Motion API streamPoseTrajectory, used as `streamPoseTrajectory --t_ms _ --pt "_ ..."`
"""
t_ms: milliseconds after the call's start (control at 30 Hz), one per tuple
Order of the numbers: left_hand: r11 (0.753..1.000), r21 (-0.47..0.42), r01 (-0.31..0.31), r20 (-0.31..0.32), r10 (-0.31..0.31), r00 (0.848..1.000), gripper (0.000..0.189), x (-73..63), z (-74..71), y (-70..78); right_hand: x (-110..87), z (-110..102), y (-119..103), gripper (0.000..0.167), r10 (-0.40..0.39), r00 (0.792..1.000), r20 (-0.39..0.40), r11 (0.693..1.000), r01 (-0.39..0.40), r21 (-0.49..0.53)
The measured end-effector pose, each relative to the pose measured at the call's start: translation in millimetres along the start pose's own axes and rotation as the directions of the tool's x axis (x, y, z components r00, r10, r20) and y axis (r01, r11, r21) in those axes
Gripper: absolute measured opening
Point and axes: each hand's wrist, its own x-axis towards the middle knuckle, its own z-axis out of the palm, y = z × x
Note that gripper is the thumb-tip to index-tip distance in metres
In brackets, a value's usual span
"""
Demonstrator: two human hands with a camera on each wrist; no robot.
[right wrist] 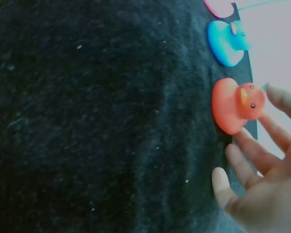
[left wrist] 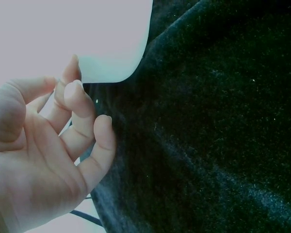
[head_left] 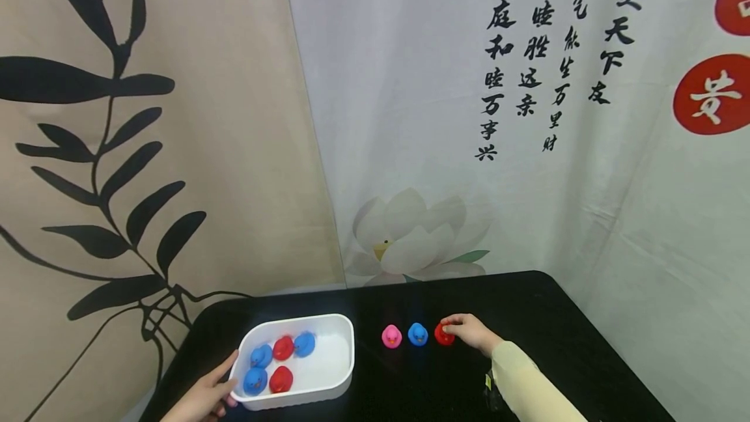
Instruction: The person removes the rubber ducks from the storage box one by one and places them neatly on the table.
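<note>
My left hand grips the near-left rim of a white plastic tub, thumb on the rim and the other fingers lower at the wall. In the left wrist view that hand shows curled fingers by the tub's corner. Inside lie several blue and red rubber ducks, among them a red duck and a blue duck. On the right, my right hand pinches a red rubber duck by its head, at the end of a row. Its lower fingers stand apart from the duck.
Left of the held duck stand a blue duck and a pink duck. Black cloth covers the table. A small dark object lies beside the right sleeve. A printed curtain hangs behind the table.
</note>
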Motion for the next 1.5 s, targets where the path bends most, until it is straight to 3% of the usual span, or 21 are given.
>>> streamPoseTrajectory --t_ms 233,500,900,1167,1500 --pt "1.000 0.001 0.001 0.009 -0.001 1.000 0.068 2.6 -1.0 -1.5 7.2 -6 -13 0.031 0.010 0.995 -0.099 1.000 -0.010 0.004" --pt "1.000 0.011 -0.016 0.007 0.016 1.000 0.063 4.7 -0.5 -5.0 21.2 -3 -40 0.033 0.054 0.995 -0.089 0.998 -0.053 0.020" --pt "1.000 0.017 -0.019 -0.006 0.019 1.000 0.061 2.6 -2.1 -3.5 43.6 26 -102 0.032 -0.025 0.994 0.103 0.999 0.021 0.038" --pt "0.999 0.022 -0.025 -0.012 0.026 1.000 0.061 1.5 -3.7 -4.8 53.4 65 -136 0.033 -0.087 0.976 0.201 0.992 0.066 0.108" --pt "0.999 0.023 -0.035 -0.030 0.036 0.999 0.060 1.8 -3.1 -3.0 65.0 115 -162 0.033 -0.079 0.961 0.266 0.988 0.040 0.151"
